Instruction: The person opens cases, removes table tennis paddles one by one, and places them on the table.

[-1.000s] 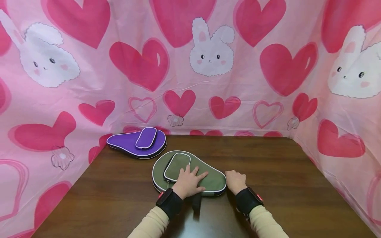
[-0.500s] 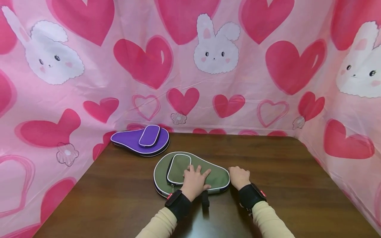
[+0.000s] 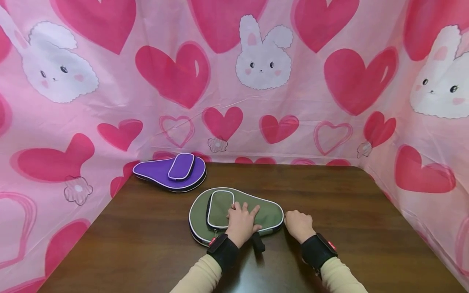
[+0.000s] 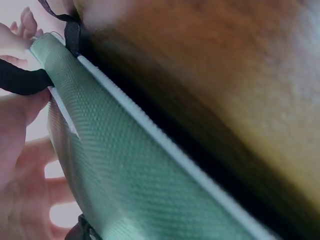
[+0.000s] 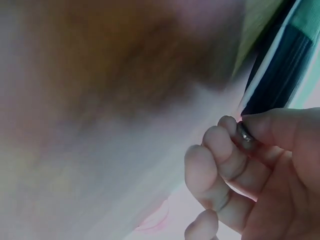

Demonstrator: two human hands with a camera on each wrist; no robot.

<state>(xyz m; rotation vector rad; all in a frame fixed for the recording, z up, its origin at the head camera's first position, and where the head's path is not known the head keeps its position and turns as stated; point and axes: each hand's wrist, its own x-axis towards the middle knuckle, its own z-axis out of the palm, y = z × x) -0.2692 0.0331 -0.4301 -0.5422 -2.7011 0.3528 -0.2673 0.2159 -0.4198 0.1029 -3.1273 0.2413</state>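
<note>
Green case (image 3: 265, 212) lies under spread left hand (image 3: 240, 224), right hand (image 3: 299, 226) pinching metal tab (image 5: 244, 132).

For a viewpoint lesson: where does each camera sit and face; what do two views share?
Head: worn there, facing forward and down at the green case; left hand, right hand, sleeves show.
Left wrist: worn there, facing the case's side; left hand shows.
Right wrist: worn there, facing the case's end; right hand shows.
Wrist views share the case.

Plain cream long sleeves (image 3: 200, 273), wide black wristbands (image 3: 223, 252), small red tag (image 3: 332, 245) on each
</note>
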